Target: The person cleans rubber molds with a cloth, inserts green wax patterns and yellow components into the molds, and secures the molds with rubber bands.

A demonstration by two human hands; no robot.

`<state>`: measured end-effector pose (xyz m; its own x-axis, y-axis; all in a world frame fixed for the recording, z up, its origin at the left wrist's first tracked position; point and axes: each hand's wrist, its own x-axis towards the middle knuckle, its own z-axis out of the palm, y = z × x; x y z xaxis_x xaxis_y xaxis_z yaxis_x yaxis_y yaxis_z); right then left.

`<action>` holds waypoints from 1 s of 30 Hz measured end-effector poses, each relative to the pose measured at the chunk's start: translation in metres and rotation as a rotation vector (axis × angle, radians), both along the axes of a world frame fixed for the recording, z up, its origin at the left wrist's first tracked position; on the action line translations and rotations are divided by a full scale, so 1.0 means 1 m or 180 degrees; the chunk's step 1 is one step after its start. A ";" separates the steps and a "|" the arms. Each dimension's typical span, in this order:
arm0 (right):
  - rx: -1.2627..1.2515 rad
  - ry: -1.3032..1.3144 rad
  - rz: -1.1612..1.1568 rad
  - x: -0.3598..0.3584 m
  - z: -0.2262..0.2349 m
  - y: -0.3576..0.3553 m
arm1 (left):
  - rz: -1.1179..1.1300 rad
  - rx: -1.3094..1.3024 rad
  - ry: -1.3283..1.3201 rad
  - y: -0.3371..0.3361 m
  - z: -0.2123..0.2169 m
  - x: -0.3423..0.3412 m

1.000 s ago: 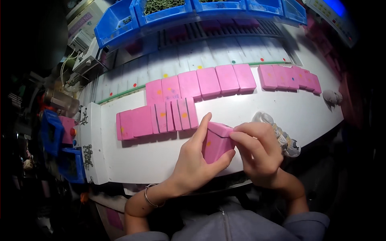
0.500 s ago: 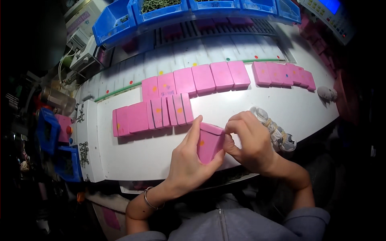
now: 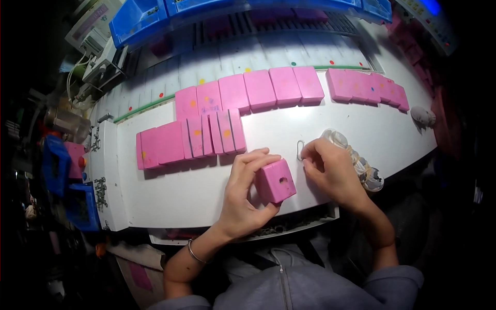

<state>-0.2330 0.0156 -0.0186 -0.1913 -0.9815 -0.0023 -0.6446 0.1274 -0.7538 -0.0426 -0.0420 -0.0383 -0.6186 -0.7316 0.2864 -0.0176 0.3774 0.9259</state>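
Observation:
My left hand (image 3: 242,194) grips a pink block (image 3: 276,181), its fingers along the far side and its thumb on the near edge. One end of the block faces up toward me and has a small hole in it. My right hand (image 3: 333,168) is a little to the right, apart from the block. Its thumb and forefinger pinch a thin dark loop (image 3: 300,150), which looks like a rubber band. Beyond my left hand stands a row of pink blocks (image 3: 160,144), several with dark bands around them.
A longer row of pink blocks (image 3: 258,89) lies farther back, with smaller ones (image 3: 364,88) to the right. A white wrapped bundle (image 3: 364,168) is beside my right hand. Blue bins (image 3: 139,23) hang over the far side; a white rack with metal pieces (image 3: 111,175) stands left.
The dark band on the held block has come off and is now a loop in my right fingers. My left hand has turned the block so its holed end shows.

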 end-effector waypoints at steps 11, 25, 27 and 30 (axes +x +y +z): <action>0.0132 -0.0687 0.0755 0.028 0.015 0.001 | -0.0055 -0.0280 -0.0505 -0.002 0.014 0.010; 0.1197 -0.2705 0.1000 0.009 0.001 -0.015 | -0.0065 -0.0273 -0.0415 -0.010 0.004 0.012; 0.1354 -0.2799 0.0942 0.005 0.006 -0.014 | 0.0011 0.0156 -0.0065 -0.010 0.002 0.014; 0.1716 -0.3417 0.0552 0.001 0.008 -0.006 | -0.0010 0.0437 0.0125 -0.011 0.002 0.015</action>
